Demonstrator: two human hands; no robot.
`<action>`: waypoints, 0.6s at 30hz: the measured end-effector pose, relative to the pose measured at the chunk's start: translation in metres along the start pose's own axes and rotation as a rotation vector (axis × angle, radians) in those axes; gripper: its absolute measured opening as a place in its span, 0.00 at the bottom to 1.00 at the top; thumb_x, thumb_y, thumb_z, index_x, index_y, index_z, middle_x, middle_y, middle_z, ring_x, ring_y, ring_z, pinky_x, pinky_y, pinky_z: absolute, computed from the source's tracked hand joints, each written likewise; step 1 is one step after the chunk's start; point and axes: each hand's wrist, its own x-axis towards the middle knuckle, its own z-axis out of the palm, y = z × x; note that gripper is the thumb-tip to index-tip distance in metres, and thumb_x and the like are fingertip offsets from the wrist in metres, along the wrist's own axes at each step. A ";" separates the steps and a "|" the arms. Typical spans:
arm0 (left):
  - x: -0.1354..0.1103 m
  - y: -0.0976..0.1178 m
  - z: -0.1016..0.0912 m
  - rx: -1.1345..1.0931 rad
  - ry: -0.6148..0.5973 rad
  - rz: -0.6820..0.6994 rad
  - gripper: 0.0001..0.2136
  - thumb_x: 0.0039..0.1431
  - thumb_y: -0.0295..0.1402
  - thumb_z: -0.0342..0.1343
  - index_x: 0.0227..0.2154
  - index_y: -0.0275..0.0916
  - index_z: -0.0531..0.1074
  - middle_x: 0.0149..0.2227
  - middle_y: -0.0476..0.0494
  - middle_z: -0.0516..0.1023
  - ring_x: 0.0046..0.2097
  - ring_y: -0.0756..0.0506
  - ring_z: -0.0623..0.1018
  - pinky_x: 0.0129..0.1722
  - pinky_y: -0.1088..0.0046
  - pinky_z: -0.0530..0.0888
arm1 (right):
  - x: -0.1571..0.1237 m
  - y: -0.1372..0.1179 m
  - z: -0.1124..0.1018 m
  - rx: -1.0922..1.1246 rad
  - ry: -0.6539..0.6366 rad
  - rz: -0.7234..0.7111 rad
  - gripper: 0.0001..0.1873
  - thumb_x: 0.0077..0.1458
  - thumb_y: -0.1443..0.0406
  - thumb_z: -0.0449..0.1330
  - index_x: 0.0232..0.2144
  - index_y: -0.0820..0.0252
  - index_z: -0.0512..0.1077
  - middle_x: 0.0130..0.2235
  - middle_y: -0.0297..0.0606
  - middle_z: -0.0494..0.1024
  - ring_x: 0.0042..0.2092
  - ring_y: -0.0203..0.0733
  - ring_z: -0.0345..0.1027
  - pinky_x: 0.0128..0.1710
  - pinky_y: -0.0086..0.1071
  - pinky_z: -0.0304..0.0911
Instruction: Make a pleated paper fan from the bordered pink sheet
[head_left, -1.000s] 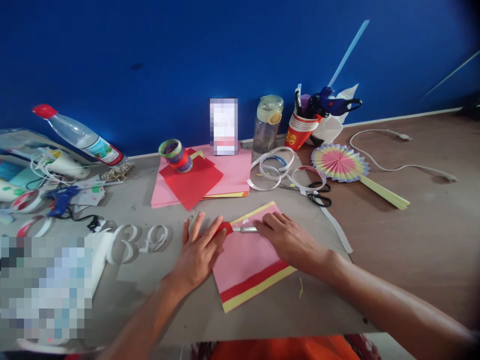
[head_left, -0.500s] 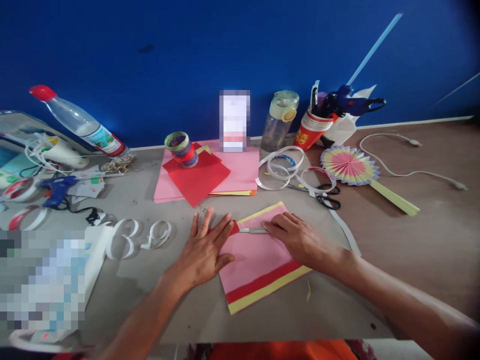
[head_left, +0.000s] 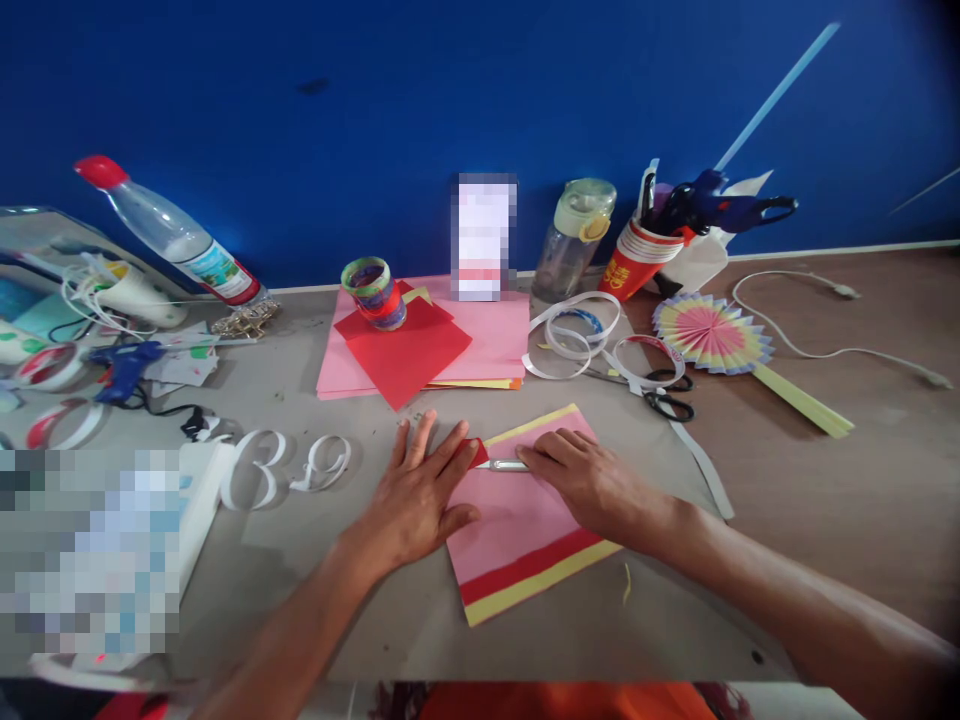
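**Blue wall, grey table: both hands on a layered paper stack**

Deep blue wall behind; below it a grey table crowded with craft supplies, brown at its right side. Near the front edge lies a pink sheet on top of a red sheet and a yellow sheet, which show as strips along its near edge; the stack sits skewed to the table edge.

Left hand lies palm down with fingers spread wide, gripping nothing; it presses the pink sheet's left edge, fingertips beside a small red flap at the far corner. Right hand rests palm down on the sheet's right half; its fingers close on one end of a slim metal tool, whose free end points left and touches the red flap; whether it is a blade or a pen I cannot tell.

Further back: a pile of pink and red paper with stacked tape rolls on it; a clear drinking bottle; a red paper cup full of tools; loops of white strip; black scissors; a pleated paper fan; a white cable. At left: a tilted plastic bottle, a blue glue gun, and white cut-out numerals.
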 end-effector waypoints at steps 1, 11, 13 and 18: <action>0.000 0.000 0.000 -0.010 0.002 -0.003 0.35 0.60 0.55 0.43 0.65 0.42 0.48 0.67 0.42 0.52 0.67 0.26 0.35 0.61 0.37 0.45 | 0.002 -0.002 0.000 -0.001 0.001 -0.005 0.20 0.58 0.76 0.48 0.52 0.68 0.67 0.39 0.46 0.69 0.40 0.45 0.59 0.41 0.37 0.60; 0.001 -0.001 -0.001 -0.062 -0.011 -0.008 0.36 0.59 0.56 0.43 0.65 0.42 0.49 0.67 0.41 0.52 0.67 0.26 0.37 0.61 0.37 0.44 | 0.011 -0.009 0.002 -0.027 0.000 -0.059 0.21 0.57 0.76 0.49 0.53 0.70 0.66 0.41 0.48 0.69 0.40 0.45 0.60 0.42 0.38 0.61; 0.001 -0.001 -0.001 -0.072 -0.017 -0.006 0.37 0.59 0.57 0.43 0.65 0.41 0.49 0.67 0.41 0.51 0.67 0.26 0.36 0.61 0.37 0.43 | 0.013 -0.012 0.002 -0.015 -0.008 -0.071 0.21 0.56 0.76 0.49 0.53 0.70 0.66 0.41 0.48 0.69 0.40 0.45 0.60 0.43 0.38 0.61; 0.002 -0.002 -0.001 -0.092 -0.030 -0.007 0.38 0.58 0.58 0.43 0.65 0.42 0.49 0.67 0.41 0.51 0.67 0.25 0.37 0.61 0.37 0.44 | 0.021 -0.025 0.003 0.004 -0.032 -0.062 0.20 0.56 0.75 0.49 0.51 0.70 0.66 0.41 0.48 0.69 0.41 0.47 0.60 0.42 0.40 0.61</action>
